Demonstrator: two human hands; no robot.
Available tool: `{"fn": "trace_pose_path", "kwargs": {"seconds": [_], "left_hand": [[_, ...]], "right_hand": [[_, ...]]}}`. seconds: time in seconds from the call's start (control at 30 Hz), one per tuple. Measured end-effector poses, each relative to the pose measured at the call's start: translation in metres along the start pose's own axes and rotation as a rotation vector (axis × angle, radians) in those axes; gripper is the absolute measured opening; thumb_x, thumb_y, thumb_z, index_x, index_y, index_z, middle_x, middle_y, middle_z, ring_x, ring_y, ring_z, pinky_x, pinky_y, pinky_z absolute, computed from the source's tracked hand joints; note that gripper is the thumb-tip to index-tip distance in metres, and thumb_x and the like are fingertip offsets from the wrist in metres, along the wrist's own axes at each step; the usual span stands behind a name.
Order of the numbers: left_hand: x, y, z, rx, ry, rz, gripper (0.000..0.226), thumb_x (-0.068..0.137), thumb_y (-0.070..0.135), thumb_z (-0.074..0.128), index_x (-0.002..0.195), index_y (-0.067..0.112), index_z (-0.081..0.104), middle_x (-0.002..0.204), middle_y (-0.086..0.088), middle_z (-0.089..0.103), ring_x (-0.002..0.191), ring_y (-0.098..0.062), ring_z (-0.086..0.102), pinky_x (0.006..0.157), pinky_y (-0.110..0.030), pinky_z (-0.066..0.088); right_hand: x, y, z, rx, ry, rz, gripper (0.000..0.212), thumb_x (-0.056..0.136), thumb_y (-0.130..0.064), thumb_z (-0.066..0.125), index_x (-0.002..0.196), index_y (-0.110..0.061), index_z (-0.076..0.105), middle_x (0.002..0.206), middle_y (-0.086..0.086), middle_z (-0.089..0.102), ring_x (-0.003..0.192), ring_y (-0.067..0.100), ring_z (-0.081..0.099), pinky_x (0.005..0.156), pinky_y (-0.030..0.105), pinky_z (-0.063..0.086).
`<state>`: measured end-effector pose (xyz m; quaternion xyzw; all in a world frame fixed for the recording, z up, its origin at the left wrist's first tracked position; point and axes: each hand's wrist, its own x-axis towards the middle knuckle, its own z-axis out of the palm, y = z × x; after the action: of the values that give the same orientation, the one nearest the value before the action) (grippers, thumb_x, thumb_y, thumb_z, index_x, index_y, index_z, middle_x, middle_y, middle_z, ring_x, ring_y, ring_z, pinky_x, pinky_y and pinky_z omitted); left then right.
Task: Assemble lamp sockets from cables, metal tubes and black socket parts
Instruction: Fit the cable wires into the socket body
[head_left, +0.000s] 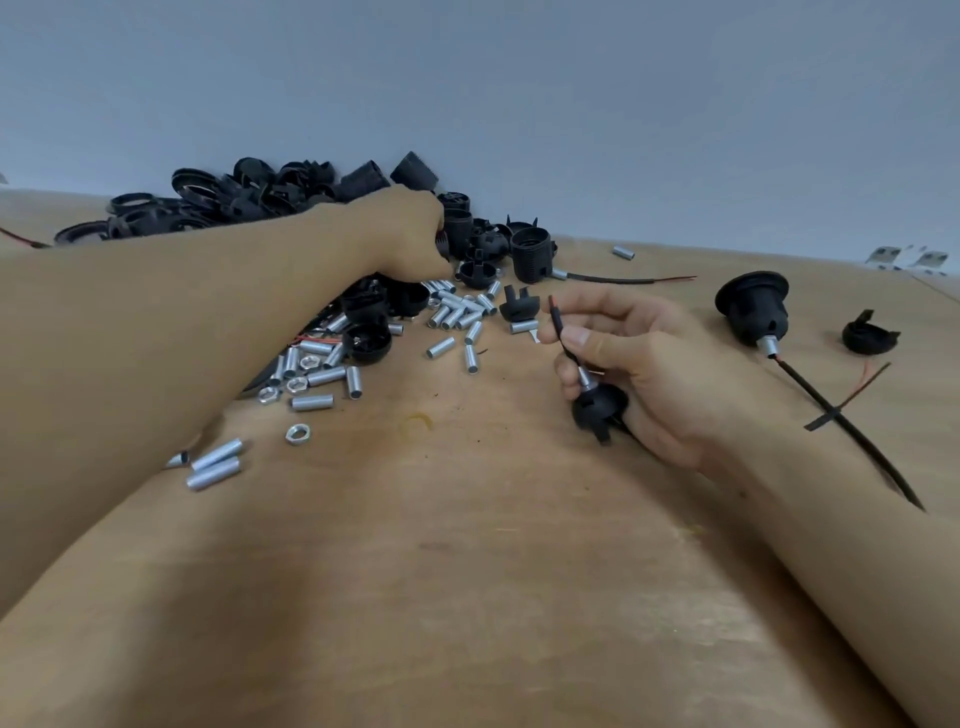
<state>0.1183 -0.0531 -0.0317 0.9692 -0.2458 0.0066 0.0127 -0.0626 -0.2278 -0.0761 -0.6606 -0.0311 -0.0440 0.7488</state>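
Observation:
My right hand (639, 364) holds a partly built socket: a black cap (597, 408) with a short metal tube (586, 378) and a black cable (557, 325) rising between thumb and forefinger. My left hand (402, 234) reaches far into the heap of black socket parts (270, 195) and curls round a ribbed black socket piece (443, 244); its fingertips are hidden. Loose metal tubes (457, 314) and nuts (297, 433) lie scattered between the two hands.
An assembled socket with cable (753, 309) lies at the right, and a loose black cap (868, 335) beyond it. Another black socket with a cable (530, 254) stands behind the tubes. The wooden table (467, 545) meets a grey wall at the back.

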Motion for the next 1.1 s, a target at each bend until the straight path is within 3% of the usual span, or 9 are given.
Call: {"fn": "trace_pose_path", "kwargs": {"seconds": [0.1,0.17,0.23,0.43,0.67,0.73,0.83,0.97,1.1], "left_hand": [[-0.018,0.010,-0.008,-0.055,0.273,0.078,0.028,0.093,0.031,0.060,0.113,0.012,0.066,0.111,-0.010,0.063,0.108,-0.030,0.055,0.087,-0.038,0.045],[-0.052,0.033,-0.006,-0.463,0.396,0.132,0.021,0.096,0.034,0.058,0.104,0.021,0.071,0.094,0.005,0.069,0.097,-0.023,0.064,0.079,-0.032,0.048],[-0.095,0.058,0.005,-0.848,0.279,0.167,0.016,0.092,0.041,0.063,0.090,0.028,0.072,0.080,0.006,0.072,0.075,-0.020,0.069,0.066,-0.034,0.055],[-0.139,0.055,0.035,-1.183,0.308,0.064,0.006,0.084,0.012,0.077,0.090,0.011,0.074,0.078,-0.009,0.074,0.064,-0.017,0.072,0.066,-0.027,0.059],[-0.128,0.022,0.037,-1.310,0.580,-0.136,0.012,0.089,0.010,0.073,0.098,0.017,0.069,0.071,0.003,0.070,0.065,-0.008,0.070,0.065,-0.022,0.059],[-0.125,0.020,0.038,-1.300,0.639,-0.153,0.012,0.090,0.010,0.071,0.098,0.018,0.067,0.076,0.001,0.069,0.066,-0.008,0.071,0.067,-0.024,0.060],[-0.124,0.021,0.037,-1.288,0.762,-0.113,0.012,0.092,0.007,0.067,0.095,0.019,0.068,0.082,0.001,0.068,0.070,-0.009,0.071,0.071,-0.024,0.059],[-0.122,0.022,0.035,-1.373,0.835,-0.073,0.011,0.092,0.005,0.067,0.101,0.011,0.067,0.081,-0.001,0.068,0.073,-0.011,0.072,0.070,-0.021,0.057],[-0.121,0.023,0.040,-1.410,0.799,-0.097,0.011,0.092,0.002,0.067,0.102,0.007,0.066,0.080,-0.001,0.068,0.073,-0.012,0.072,0.071,-0.022,0.057]], "right_hand": [[0.002,0.001,-0.001,0.020,0.001,0.035,0.027,0.091,0.013,0.051,0.113,0.001,0.063,0.087,0.010,0.071,0.057,0.015,0.059,0.055,0.025,0.051],[0.001,0.001,0.001,0.031,-0.010,0.042,0.028,0.089,0.013,0.054,0.111,-0.001,0.063,0.087,0.012,0.071,0.059,0.016,0.062,0.058,0.025,0.054],[-0.001,0.001,0.003,0.071,-0.019,0.014,0.026,0.086,0.014,0.057,0.106,-0.001,0.063,0.083,0.016,0.069,0.061,0.020,0.064,0.060,0.027,0.055],[-0.011,0.000,0.020,-0.051,-0.126,-0.003,0.020,0.087,0.013,0.059,0.100,-0.001,0.061,0.083,0.012,0.072,0.078,0.019,0.070,0.074,0.026,0.058],[-0.021,-0.026,0.003,-0.838,-0.077,0.000,0.029,0.092,-0.049,0.059,0.117,-0.035,0.063,0.112,-0.015,0.069,0.105,-0.001,0.062,0.096,0.025,0.046],[-0.020,-0.035,-0.013,-0.895,-0.002,0.016,0.016,0.096,-0.036,0.058,0.110,-0.033,0.066,0.105,-0.011,0.071,0.104,0.007,0.064,0.097,0.033,0.048],[-0.022,-0.044,-0.037,-1.236,0.005,0.161,0.011,0.093,-0.016,0.061,0.094,-0.026,0.066,0.087,-0.003,0.070,0.084,0.018,0.066,0.067,0.027,0.050],[-0.030,-0.048,-0.035,-0.858,-0.194,0.287,0.017,0.095,-0.003,0.058,0.106,-0.014,0.064,0.075,0.012,0.071,0.054,0.020,0.062,0.045,0.026,0.045],[-0.033,-0.033,-0.008,-0.836,-0.272,0.015,0.062,0.091,0.019,0.044,0.117,-0.034,0.064,0.104,0.004,0.066,0.079,0.013,0.069,0.070,0.029,0.058]]}}
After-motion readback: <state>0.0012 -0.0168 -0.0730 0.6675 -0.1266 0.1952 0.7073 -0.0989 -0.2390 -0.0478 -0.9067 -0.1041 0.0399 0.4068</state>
